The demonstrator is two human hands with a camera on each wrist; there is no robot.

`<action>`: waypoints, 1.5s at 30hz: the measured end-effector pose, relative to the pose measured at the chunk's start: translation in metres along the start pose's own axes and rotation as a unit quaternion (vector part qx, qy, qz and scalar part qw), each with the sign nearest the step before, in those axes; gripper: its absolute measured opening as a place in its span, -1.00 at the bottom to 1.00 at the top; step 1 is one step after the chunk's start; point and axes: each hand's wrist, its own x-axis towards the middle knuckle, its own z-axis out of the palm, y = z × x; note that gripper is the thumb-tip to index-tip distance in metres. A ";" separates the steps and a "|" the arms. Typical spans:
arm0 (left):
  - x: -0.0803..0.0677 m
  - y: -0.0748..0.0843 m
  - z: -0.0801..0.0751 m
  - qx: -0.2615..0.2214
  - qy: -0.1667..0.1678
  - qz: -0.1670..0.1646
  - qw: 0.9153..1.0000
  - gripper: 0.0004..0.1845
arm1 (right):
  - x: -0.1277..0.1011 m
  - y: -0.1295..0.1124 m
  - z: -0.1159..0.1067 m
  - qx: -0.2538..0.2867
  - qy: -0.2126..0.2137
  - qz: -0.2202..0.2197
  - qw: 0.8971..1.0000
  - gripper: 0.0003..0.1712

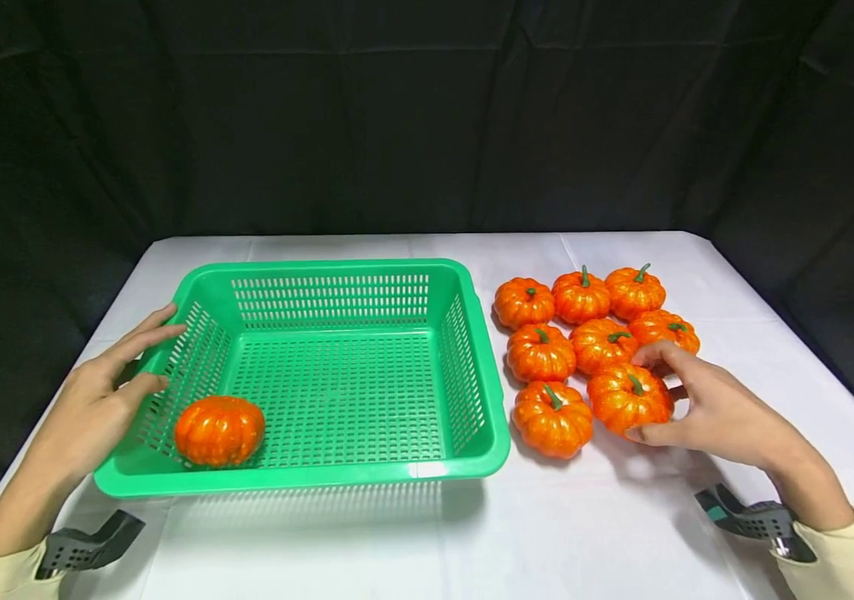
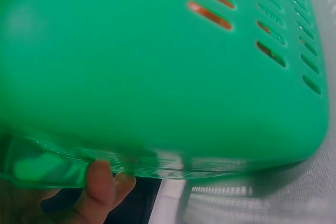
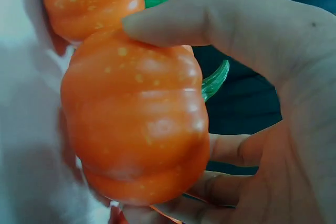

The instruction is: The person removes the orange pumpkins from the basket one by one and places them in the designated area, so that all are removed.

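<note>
Now right hand (image 1: pixel 704 408) grips pumpkin (image 1: pixel 627 398) (stem up, upright).

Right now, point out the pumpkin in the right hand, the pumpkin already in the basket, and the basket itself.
held pumpkin (image 1: pixel 627 398), head view, its front side.
pumpkin in the basket (image 1: pixel 219 430), head view, its body.
green basket (image 1: pixel 412 472), head view, its near rim.

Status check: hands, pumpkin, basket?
Right hand grips a pumpkin on the table. Left hand rests open against the green basket. One pumpkin in basket. Nothing blocking.
</note>
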 end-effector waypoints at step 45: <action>-0.001 -0.001 -0.002 -0.006 0.003 0.010 1.000 -0.43 | 0.081 -0.191 0.024 -0.035 -0.001 -0.360 0.932 -0.60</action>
